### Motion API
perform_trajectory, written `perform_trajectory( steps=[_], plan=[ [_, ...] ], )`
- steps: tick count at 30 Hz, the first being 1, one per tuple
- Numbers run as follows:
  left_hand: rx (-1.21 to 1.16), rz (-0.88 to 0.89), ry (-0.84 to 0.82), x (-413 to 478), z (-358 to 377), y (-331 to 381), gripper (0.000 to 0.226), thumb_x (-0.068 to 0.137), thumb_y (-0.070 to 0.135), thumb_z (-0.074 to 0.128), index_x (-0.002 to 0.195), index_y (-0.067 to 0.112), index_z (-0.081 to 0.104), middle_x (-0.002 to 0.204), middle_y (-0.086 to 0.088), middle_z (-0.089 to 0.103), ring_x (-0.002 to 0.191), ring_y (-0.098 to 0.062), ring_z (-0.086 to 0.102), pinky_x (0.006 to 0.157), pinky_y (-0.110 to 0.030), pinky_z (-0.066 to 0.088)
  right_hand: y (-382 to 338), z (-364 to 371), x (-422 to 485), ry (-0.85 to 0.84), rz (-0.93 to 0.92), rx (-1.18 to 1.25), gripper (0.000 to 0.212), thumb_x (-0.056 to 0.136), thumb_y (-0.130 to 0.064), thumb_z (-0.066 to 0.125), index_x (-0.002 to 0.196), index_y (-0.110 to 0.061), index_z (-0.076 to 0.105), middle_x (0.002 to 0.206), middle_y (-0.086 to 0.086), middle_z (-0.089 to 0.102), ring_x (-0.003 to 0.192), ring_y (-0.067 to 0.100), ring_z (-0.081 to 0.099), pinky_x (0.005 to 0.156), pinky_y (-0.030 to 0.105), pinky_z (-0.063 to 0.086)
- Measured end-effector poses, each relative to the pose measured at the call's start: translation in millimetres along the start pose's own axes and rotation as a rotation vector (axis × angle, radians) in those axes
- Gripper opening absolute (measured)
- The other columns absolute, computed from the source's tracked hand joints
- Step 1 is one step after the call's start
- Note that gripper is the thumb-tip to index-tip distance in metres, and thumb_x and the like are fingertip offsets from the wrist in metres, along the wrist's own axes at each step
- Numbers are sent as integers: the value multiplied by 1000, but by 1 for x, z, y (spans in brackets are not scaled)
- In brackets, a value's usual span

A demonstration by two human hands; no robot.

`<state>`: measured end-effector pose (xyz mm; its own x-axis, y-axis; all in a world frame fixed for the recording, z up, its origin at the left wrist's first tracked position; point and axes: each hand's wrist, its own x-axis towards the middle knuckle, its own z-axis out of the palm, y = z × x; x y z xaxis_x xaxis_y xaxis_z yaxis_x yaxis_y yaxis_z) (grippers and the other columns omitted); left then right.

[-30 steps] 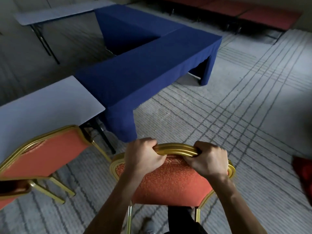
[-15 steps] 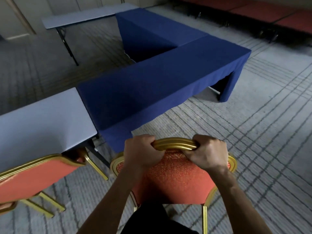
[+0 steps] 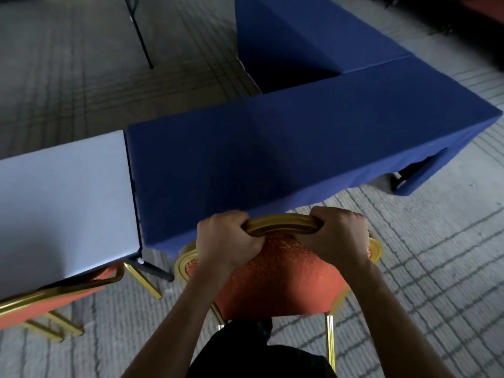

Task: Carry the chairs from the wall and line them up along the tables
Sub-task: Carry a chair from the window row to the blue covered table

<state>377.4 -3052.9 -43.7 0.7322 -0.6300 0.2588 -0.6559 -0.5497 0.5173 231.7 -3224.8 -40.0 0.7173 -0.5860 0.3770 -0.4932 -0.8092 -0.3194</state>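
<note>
At the near long edge of the blue-draped table [image 3: 272, 148], just right of its seam with the bare grey table [image 3: 62, 197]: red-and-gold chair [image 3: 275, 274], back to the wearer, top rail almost touching the hanging cloth. Left hand [image 3: 226, 244] curled tight over the left part of the gilt top rail [image 3: 281, 223], right hand [image 3: 336, 236] curled tight over the right part; both fully closed, fingers wrapped over the far side of the rail, thumbs hidden. Paired grip at the highest point of the back, probably to let the frame hang or tip evenly and to steer the seat toward the table edge without the legs catching on the carpet [image 3: 422, 268]. Whether the legs rest on the carpet or hang clear, not discernible; only two gold rear legs visible below the backrest.

Under the near edge of the grey table, near its right corner: second chair [image 3: 54, 298], already tucked in, seat partly beneath the top, apparently fixing the start of the row. Carried chair held just beside it, at the next place along the same edge, hence the approach square to the cloth.

Judged stage: final placement of this chair. Likely requirement: lowering and pushing forward, with the gap to the second chair kept even. Risk: rail or seat snagging the drape.
</note>
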Motion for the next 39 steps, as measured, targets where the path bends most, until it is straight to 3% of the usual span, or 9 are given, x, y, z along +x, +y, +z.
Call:
perform_trajectory(
  steps=[7, 13, 17, 21, 23, 27, 30, 35, 39],
  plan=[
    [49, -65, 126, 80, 30, -27, 32, 62, 39, 66, 51, 18, 44, 48, 6, 40, 41, -14, 37, 47, -17, 19, 14, 55, 113, 2, -230, 171, 39, 72, -44, 66, 56, -23, 38, 51, -8, 33, 47, 12, 30, 49, 24, 23],
    [72, -108, 273, 102, 65, -43, 30, 69, 29, 63, 53, 17, 41, 50, 3, 37, 45, -18, 34, 51, -26, 16, 32, 105, 148, -57, -360, 245, 31, 76, -37, 67, 59, -18, 51, 55, -5, 47, 51, 15, 44, 43, 29, 34],
    [93, -271, 176, 78, 106, -45, 35, 75, 33, 71, 61, 19, 42, 58, 4, 42, 55, -22, 42, 54, -36, 37, 55, 141, 126, -243, -364, 280, 34, 71, -40, 81, 68, -20, 53, 64, -6, 48, 58, 16, 46, 47, 35, 42],
    [149, -296, 64, 54, 129, -26, 37, 77, 46, 73, 68, 24, 46, 67, 8, 48, 64, -20, 48, 60, -33, 35, 87, 142, 101, -362, -369, 257, 58, 72, -81, 68, 77, -25, 53, 75, -10, 51, 70, 12, 48, 57, 26, 31],
    [168, -304, 11, 38, 133, -20, 27, 71, 51, 66, 73, 27, 55, 73, 11, 55, 71, -19, 55, 66, -33, 38, 94, 139, 88, -403, -381, 250, 55, 73, -82, 63, 80, -28, 54, 80, -12, 51, 77, 13, 52, 58, 27, 38],
    [197, -358, -106, -3, 140, -16, 32, 68, 54, 67, 93, 35, 70, 94, 16, 69, 94, -13, 64, 88, -35, 44, 100, 134, 49, -556, -413, 244, 49, 75, -78, 64, 99, -35, 64, 99, -16, 62, 96, 13, 59, 74, 33, 52],
    [191, -404, -226, -40, 148, -6, 39, 69, 55, 57, 97, 35, 75, 93, 14, 74, 93, -16, 70, 93, -36, 46, 113, 129, 13, -598, -454, 202, 56, 75, -81, 52, 108, -38, 66, 109, -18, 67, 104, 13, 63, 77, 32, 55],
    [185, -478, -248, -115, 172, 20, 48, 64, 58, 62, 103, 35, 76, 112, 11, 74, 105, -24, 68, 93, -44, 47, 142, 125, -57, -719, -519, 220, 57, 75, -70, 55, 118, -34, 65, 119, -17, 67, 116, 17, 61, 92, 37, 53],
    [215, -609, -210, -108, 176, 26, 62, 60, 66, 50, 107, 34, 76, 119, 4, 67, 110, -31, 56, 98, -46, 39, 139, 121, -41, -828, -498, 232, 65, 77, -72, 68, 128, -32, 60, 131, -14, 62, 125, 15, 52, 103, 38, 45]
  ],
)
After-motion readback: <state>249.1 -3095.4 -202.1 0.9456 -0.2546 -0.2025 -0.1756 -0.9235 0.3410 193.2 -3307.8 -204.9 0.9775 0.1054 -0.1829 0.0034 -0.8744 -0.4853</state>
